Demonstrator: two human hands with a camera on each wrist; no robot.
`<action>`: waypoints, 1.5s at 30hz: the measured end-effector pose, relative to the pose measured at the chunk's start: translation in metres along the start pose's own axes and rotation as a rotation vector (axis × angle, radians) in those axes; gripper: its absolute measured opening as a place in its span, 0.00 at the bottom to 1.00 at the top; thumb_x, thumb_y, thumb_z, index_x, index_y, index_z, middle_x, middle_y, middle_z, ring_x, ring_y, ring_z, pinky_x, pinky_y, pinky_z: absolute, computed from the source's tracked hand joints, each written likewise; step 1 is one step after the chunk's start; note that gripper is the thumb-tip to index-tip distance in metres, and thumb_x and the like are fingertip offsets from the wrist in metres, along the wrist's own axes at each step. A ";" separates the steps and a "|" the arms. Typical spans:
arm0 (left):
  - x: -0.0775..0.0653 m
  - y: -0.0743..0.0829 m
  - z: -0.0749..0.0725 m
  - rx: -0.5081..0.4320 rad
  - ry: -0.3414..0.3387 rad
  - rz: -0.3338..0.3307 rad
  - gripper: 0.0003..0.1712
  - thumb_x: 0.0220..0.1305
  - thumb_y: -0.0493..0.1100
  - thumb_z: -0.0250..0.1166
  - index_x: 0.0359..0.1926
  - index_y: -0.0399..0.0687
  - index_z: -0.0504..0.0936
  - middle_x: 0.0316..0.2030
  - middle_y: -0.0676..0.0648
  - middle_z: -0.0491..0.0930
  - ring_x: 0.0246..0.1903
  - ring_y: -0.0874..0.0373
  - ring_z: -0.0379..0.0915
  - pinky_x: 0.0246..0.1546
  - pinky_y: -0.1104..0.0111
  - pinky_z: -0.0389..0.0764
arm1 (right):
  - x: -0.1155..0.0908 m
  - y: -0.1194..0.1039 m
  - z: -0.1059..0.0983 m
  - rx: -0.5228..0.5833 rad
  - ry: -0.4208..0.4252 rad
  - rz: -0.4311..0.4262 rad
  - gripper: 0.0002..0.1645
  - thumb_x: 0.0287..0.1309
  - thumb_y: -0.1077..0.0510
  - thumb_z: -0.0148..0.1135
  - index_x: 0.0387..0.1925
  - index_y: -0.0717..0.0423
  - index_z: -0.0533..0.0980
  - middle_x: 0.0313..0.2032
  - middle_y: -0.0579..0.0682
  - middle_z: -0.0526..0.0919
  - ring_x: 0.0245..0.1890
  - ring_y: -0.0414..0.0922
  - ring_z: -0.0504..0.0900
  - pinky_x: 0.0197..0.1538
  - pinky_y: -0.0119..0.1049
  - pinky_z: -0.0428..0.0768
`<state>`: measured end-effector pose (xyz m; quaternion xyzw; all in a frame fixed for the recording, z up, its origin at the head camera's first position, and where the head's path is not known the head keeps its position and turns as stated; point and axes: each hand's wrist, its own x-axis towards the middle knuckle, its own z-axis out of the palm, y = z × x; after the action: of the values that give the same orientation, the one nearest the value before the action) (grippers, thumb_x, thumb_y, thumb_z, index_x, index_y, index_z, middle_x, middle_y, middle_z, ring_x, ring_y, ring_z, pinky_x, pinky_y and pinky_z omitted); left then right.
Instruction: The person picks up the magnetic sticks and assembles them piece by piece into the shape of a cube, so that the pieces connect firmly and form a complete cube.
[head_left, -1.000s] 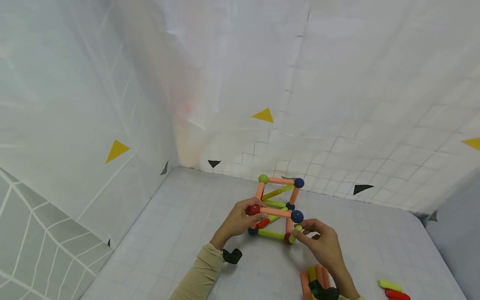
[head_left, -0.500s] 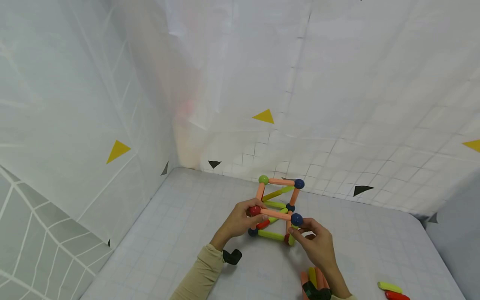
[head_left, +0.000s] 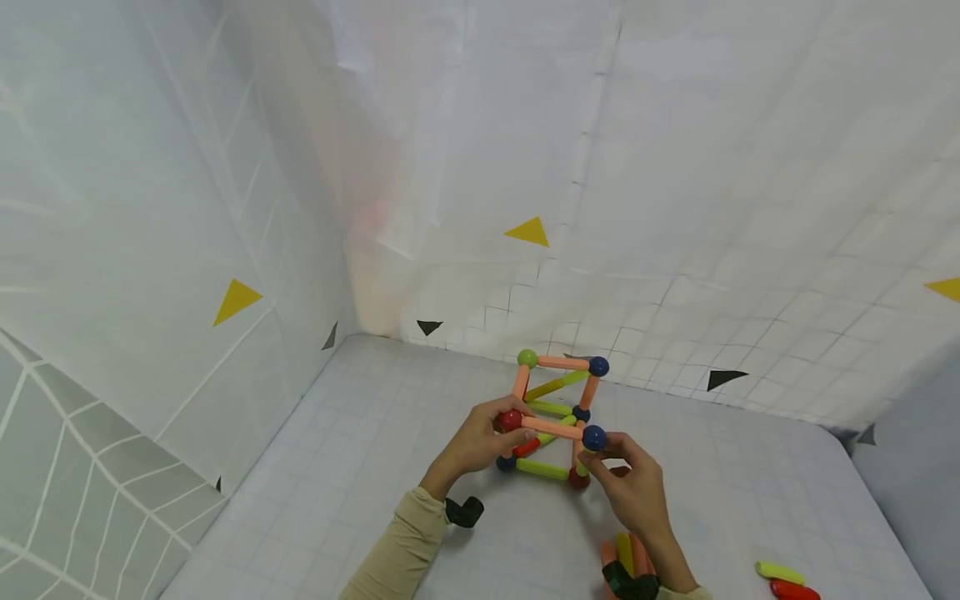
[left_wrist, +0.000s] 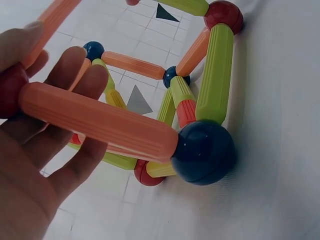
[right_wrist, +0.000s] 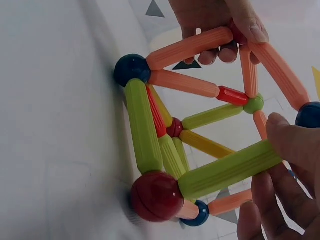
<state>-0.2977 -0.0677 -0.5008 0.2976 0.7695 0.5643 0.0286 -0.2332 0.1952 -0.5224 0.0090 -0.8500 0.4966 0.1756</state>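
A frame of magnetic building sticks and balls stands on the table. My left hand (head_left: 474, 440) grips its upper front left corner, thumb and fingers about the red ball (head_left: 511, 420) and the stick ends there. From that ball an orange stick (head_left: 552, 427) runs to a blue ball (head_left: 595, 437). My right hand (head_left: 633, 483) pinches a green stick (right_wrist: 230, 170) between thumb and fingers. In the right wrist view its lower end meets a dark red ball (right_wrist: 157, 197) at the base. Its upper end is hidden by the fingers, just below the blue ball.
Several orange and yellow sticks (head_left: 626, 552) lie under my right wrist, partly covered by the dark wrist strap (head_left: 630, 581). A loose green stick (head_left: 780, 572) and a red stick (head_left: 795, 590) lie at the right. White sheeting walls (head_left: 675, 208) rise behind the table.
My right hand has brought the green stick's upper end inward, from leaning outward to nearly upright under the blue ball. My left hand stays on its corner.
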 end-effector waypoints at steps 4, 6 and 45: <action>0.000 0.000 -0.001 0.001 -0.006 0.008 0.12 0.73 0.46 0.71 0.54 0.56 0.84 0.44 0.50 0.84 0.31 0.60 0.79 0.32 0.71 0.82 | 0.001 0.001 0.001 -0.003 -0.019 0.017 0.14 0.62 0.54 0.78 0.47 0.50 0.84 0.42 0.47 0.90 0.39 0.33 0.84 0.37 0.30 0.83; 0.000 0.001 -0.001 0.004 -0.004 0.007 0.12 0.73 0.46 0.71 0.54 0.57 0.84 0.44 0.50 0.84 0.30 0.62 0.78 0.32 0.71 0.82 | 0.002 0.002 0.002 -0.022 -0.038 0.029 0.14 0.63 0.54 0.77 0.47 0.50 0.84 0.43 0.47 0.90 0.40 0.35 0.84 0.38 0.30 0.83; -0.007 0.006 0.004 0.169 -0.002 0.093 0.31 0.67 0.28 0.69 0.65 0.56 0.74 0.51 0.46 0.85 0.48 0.60 0.82 0.45 0.69 0.86 | 0.002 0.025 -0.016 -0.244 -0.275 0.147 0.24 0.62 0.50 0.78 0.53 0.57 0.80 0.47 0.54 0.89 0.47 0.51 0.87 0.46 0.43 0.88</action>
<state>-0.2881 -0.0668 -0.4988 0.3348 0.7999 0.4976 -0.0221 -0.2349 0.2216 -0.5353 -0.0069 -0.9182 0.3955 0.0208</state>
